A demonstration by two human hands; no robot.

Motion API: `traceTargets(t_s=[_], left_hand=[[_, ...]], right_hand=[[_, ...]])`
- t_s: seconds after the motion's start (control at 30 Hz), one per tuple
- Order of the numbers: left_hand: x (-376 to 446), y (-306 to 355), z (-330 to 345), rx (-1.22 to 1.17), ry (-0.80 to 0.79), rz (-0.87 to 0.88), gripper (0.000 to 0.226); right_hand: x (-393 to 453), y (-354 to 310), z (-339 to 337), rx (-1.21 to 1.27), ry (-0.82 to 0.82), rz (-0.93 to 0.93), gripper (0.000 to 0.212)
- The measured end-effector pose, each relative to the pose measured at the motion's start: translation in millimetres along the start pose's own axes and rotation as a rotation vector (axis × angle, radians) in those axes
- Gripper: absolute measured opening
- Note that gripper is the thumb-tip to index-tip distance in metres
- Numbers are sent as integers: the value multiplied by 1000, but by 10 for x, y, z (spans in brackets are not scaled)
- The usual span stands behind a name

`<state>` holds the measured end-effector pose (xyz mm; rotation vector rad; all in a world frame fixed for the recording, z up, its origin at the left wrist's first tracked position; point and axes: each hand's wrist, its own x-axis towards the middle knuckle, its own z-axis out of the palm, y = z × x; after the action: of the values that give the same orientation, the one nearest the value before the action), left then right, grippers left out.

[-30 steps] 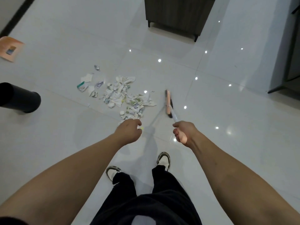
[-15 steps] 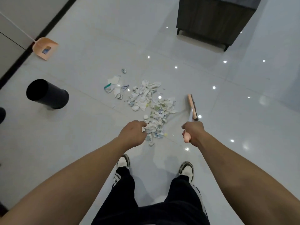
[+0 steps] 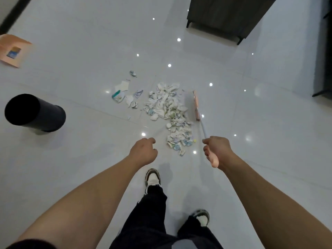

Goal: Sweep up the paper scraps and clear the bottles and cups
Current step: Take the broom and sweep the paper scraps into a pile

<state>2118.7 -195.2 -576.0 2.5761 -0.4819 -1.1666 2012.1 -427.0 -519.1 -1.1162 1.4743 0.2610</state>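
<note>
A pile of torn white paper scraps (image 3: pixel 168 108) lies on the glossy white floor ahead of me. A few loose scraps (image 3: pixel 124 92) sit just left of the pile. The orange broom head (image 3: pixel 196 105) stands against the pile's right edge. Its white handle runs back into my right hand (image 3: pixel 214 150), which grips the orange handle end. My left hand (image 3: pixel 143 151) hangs in front of me with loosely curled fingers and holds nothing. It is left of the pile's near end. No bottles or cups are in view.
A black cylindrical bin (image 3: pixel 36 112) stands at the left. An orange dustpan (image 3: pixel 14 50) lies at the far left by the wall. A dark cabinet (image 3: pixel 228 15) stands at the back, and more dark furniture (image 3: pixel 323 60) lines the right edge. My feet are below the hands.
The broom head has come left up against the pile, and the scraps lie more tightly bunched. My feet have shifted, one leg now forward. The left hand stays empty.
</note>
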Motion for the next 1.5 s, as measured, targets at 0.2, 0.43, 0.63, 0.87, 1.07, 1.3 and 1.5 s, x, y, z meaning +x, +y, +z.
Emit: traceTargets(t_s=[0.2,0.43,0.63,0.87,1.07,1.3,1.5], left_hand=[[29,-283,-119,48,0,86,51],[-237,-657,-203,242,-41,236,48],[-831,-1281,-499,431,-43,384,48],[-1076,-1984,-1121,440,-35,334,50],[-640,-2419,-1764,349,6,333,50],[211,-3145,-2763,301,-4,246,49],[812,-3642,-3441,320,11,197,46]], right_hand=[[-133,739,232,82,164,73,7],[-757,1475,1113,329,81,198,20],[-1269,1697,1561,592,-76,118,7],[-1696,1779,2080,538,-76,118,5],[-1836,1110,3114,379,-63,71,6],[-1770,-67,4572,299,-245,92,9],[-1290,-832,5543,485,-409,187,5]])
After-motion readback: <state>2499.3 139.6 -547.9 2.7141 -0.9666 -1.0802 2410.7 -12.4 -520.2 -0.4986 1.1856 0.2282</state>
